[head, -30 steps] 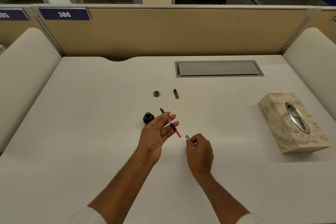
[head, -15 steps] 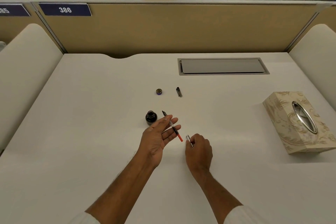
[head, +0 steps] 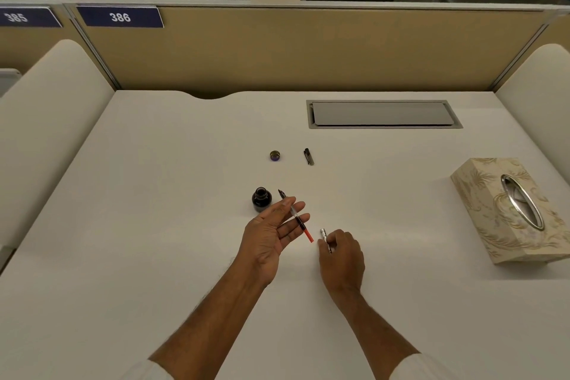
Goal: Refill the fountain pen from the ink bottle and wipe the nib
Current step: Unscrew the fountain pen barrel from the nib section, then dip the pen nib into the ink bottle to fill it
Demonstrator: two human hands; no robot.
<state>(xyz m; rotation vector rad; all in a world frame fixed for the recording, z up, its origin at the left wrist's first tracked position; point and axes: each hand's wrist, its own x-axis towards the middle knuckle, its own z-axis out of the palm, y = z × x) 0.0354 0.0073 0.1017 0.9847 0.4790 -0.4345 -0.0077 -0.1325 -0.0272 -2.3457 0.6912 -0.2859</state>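
Observation:
My left hand is held palm-up with nearly straight fingers, and the pen's front section, with its black nib and clear red-tipped converter, lies across them. The nib points up-left toward the uncapped ink bottle, which stands just beyond my fingertips. My right hand curls round the silver pen barrel, whose open end sticks out toward the converter's red tip. Farther back lie the bottle's lid and the dark pen cap.
A patterned tissue box with a silver oval opening sits at the right. A grey cable hatch is set into the white desk at the back. Beige partitions and padded side panels enclose the desk.
Both hands stay almost where they were. The view has shifted slightly, and the barrel in my right hand sits a little nearer the converter's red tip.

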